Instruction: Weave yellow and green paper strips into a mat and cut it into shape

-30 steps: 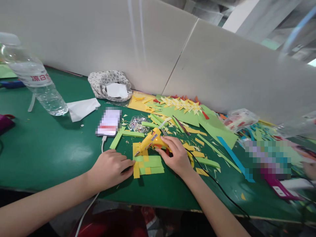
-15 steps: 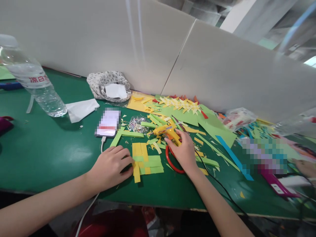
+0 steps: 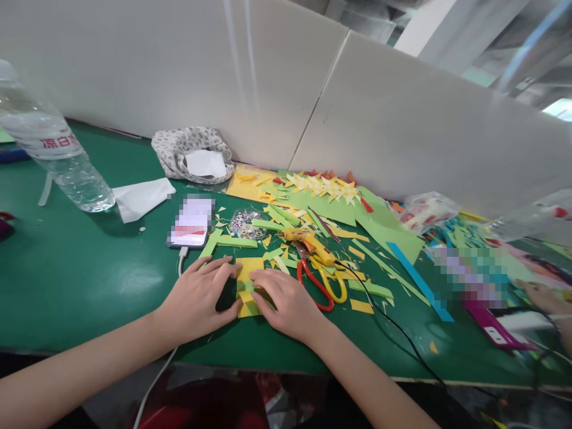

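Observation:
A woven piece of yellow and green paper strips (image 3: 250,268) lies on the green table between my hands. My left hand (image 3: 201,295) touches its left edge, fingers bent and thumb apart. My right hand (image 3: 286,301) rests over its right side with the fingertips on a yellow strip; it covers much of the green part. A yellow glue gun (image 3: 313,245) lies just beyond my right hand, next to scissors with red and yellow handles (image 3: 343,289).
A phone (image 3: 192,220) with a white cable, a water bottle (image 3: 74,161) and a patterned cloth pouch (image 3: 170,149) stand left. Paper scraps and green sheets (image 3: 388,223) spread right. Another person's hand (image 3: 543,298) is at the far right, near a magenta power strip (image 3: 491,328).
My right hand has let go of the glue gun, which now lies on the scraps, and has moved left onto the woven paper. My left hand has stayed at the paper's left edge.

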`<state>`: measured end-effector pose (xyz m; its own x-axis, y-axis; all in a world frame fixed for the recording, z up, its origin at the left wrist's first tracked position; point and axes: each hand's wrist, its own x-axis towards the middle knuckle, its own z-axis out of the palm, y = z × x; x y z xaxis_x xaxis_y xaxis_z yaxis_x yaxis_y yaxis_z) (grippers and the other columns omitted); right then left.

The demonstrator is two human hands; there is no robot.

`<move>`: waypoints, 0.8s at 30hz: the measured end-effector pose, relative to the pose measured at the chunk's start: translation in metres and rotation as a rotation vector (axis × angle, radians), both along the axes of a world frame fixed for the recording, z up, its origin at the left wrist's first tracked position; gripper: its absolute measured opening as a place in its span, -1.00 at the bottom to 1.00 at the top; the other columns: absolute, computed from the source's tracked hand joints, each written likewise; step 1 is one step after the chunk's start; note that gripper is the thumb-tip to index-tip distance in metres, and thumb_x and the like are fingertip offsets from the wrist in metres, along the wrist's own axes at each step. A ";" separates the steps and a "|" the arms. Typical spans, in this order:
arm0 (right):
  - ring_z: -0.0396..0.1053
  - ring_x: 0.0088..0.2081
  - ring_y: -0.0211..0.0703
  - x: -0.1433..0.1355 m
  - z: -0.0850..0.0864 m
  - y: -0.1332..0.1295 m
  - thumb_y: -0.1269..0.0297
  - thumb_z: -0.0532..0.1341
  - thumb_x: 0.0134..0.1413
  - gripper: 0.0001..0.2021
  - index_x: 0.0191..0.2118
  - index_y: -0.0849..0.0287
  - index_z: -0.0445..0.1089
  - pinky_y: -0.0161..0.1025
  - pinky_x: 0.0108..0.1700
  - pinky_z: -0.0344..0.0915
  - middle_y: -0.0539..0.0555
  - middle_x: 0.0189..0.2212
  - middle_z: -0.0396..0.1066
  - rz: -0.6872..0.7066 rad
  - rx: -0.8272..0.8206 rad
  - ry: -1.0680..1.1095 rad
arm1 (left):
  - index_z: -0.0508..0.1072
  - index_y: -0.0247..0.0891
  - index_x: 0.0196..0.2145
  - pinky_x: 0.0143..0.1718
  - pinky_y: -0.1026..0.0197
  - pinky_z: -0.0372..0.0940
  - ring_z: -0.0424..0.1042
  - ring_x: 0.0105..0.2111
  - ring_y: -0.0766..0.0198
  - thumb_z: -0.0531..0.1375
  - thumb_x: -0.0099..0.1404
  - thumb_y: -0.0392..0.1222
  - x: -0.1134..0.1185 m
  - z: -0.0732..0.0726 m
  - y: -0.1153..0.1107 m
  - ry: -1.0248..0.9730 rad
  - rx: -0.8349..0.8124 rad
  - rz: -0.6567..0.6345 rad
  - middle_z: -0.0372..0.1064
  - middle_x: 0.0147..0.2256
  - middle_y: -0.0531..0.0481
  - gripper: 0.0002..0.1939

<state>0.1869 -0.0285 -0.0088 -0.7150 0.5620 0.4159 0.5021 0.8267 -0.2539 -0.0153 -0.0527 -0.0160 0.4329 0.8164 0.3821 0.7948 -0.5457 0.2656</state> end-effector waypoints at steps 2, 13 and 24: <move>0.38 -0.08 -0.11 0.002 -0.001 0.001 0.38 0.06 0.14 -0.83 -0.14 0.19 0.28 -0.13 -0.03 0.34 0.16 -0.16 0.44 -0.017 0.013 0.004 | 0.27 -0.26 -0.08 0.01 -0.06 0.15 0.32 0.01 0.01 0.13 0.15 -0.08 0.000 0.000 -0.001 0.006 0.004 0.011 0.43 -0.08 -0.15 -0.62; 0.38 -0.12 -0.07 0.001 -0.001 -0.001 0.40 0.04 0.14 -0.85 -0.19 0.24 0.31 -0.09 -0.06 0.33 0.21 -0.22 0.44 -0.009 0.075 -0.047 | 0.29 -0.26 -0.08 0.03 -0.11 0.13 0.30 0.03 -0.02 0.12 0.16 -0.05 0.000 0.001 -0.002 0.028 -0.017 0.031 0.44 -0.09 -0.13 -0.62; 0.36 -0.11 -0.08 0.001 -0.001 0.000 0.40 0.04 0.15 -0.85 -0.19 0.24 0.31 -0.10 -0.05 0.29 0.18 -0.22 0.45 -0.007 0.083 -0.058 | 0.27 -0.23 -0.21 -0.08 0.05 0.19 0.35 -0.15 0.11 0.13 0.19 -0.18 0.000 0.003 0.000 -0.040 0.023 -0.050 0.43 -0.21 -0.05 -0.80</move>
<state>0.1879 -0.0285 -0.0100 -0.7355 0.5322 0.4193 0.5198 0.8402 -0.1546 -0.0148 -0.0523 -0.0128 0.4570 0.7851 0.4182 0.7551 -0.5908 0.2841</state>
